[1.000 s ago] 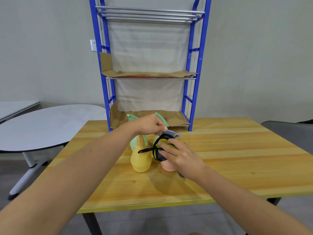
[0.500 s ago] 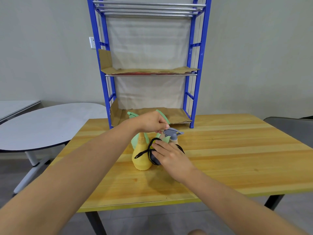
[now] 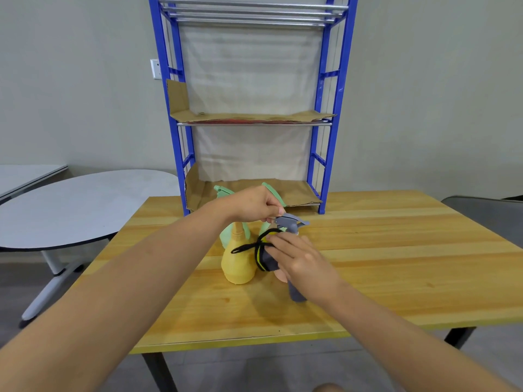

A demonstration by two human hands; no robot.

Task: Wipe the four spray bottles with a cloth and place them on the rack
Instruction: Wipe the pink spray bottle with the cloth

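Note:
My left hand (image 3: 256, 203) pinches the grey trigger head (image 3: 290, 222) of a pink spray bottle (image 3: 280, 275) standing on the wooden table (image 3: 396, 264). My right hand (image 3: 304, 261) presses a dark grey cloth (image 3: 267, 257) with yellow and black trim against that bottle's body. A yellow spray bottle (image 3: 237, 264) stands just to the left, touching the cloth's black loop. Two green spray bottles (image 3: 226, 236) stand behind, partly hidden by my left hand. The blue rack (image 3: 331, 137) with cardboard-lined shelves rises at the table's back edge.
A grey rounded table (image 3: 70, 207) stands to the left, beyond the wooden table's edge. A grey chair back (image 3: 486, 213) shows at the right. The rack's lower cardboard shelf (image 3: 297, 193) lies right behind the bottles.
My right hand with the cloth has slid down the pink bottle's body, uncovering the grey trigger head. The left hand keeps its hold on top.

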